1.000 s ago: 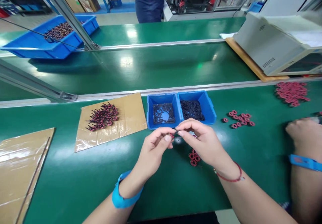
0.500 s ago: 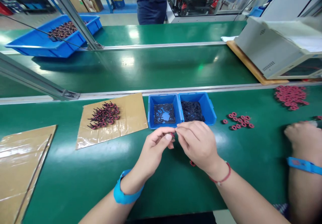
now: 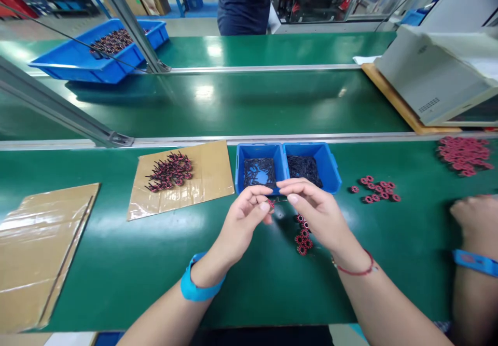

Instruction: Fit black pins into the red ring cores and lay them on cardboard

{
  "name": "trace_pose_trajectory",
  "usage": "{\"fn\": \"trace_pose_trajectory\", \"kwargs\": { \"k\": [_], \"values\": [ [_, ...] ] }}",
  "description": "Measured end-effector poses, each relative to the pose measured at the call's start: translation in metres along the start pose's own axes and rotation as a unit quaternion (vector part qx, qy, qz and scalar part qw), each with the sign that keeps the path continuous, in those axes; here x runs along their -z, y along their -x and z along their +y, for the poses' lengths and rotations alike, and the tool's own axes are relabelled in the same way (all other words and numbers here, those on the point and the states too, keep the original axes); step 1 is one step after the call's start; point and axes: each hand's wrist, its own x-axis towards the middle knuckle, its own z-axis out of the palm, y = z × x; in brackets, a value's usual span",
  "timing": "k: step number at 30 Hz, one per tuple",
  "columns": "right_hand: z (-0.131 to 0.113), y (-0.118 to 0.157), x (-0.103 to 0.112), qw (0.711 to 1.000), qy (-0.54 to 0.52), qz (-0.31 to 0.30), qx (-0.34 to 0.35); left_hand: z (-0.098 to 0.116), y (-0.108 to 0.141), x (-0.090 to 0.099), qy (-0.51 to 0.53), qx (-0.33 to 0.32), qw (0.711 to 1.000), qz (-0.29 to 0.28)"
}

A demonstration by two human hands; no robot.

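Head view: left hand [image 3: 243, 216] and right hand [image 3: 315, 211] pinch a red ring [image 3: 270, 203] before two blue bins [image 3: 330, 172].

The small red ring [image 3: 271, 203] pinched between the left hand [image 3: 243, 221] and the right hand [image 3: 317, 213] is mostly covered by fingertips, and too small to make out in detail. The black pieces [image 3: 260, 173] in the blue bins [image 3: 288, 151] blur into a dark mass. At the bench's right edge, a co-worker's hand [image 3: 472, 219] is cut off by the frame. Across the bench, a person in dark clothes [image 3: 243, 3] shows only as a torso.
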Motion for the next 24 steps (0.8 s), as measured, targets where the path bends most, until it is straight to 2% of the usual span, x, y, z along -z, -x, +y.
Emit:
{"fn": "trace_pose_trajectory", "kwargs": {
  "k": [6, 11, 15, 20, 24],
  "values": [
    [-0.002, -0.001, -0.003, 0.998, -0.033, -0.052, -0.007, 0.001, 0.001, -0.001, 0.004, 0.019, 1.000, -0.023],
    [-0.006, 0.001, -0.002, 0.994, 0.044, -0.036, 0.093, 0.003, 0.001, -0.004, 0.031, 0.031, 0.999, -0.030],
    [-0.010, 0.004, 0.000, 0.988, 0.080, -0.033, 0.131, 0.002, 0.001, -0.004, 0.052, 0.049, 0.997, -0.009],
    [-0.012, 0.007, -0.007, 0.961, 0.185, -0.012, 0.205, -0.001, 0.000, -0.002, -0.010, 0.023, 0.999, 0.025],
    [-0.010, 0.007, -0.010, 0.955, 0.220, -0.007, 0.199, -0.001, 0.000, -0.003, -0.059, 0.016, 0.998, 0.021]
  ]
}}
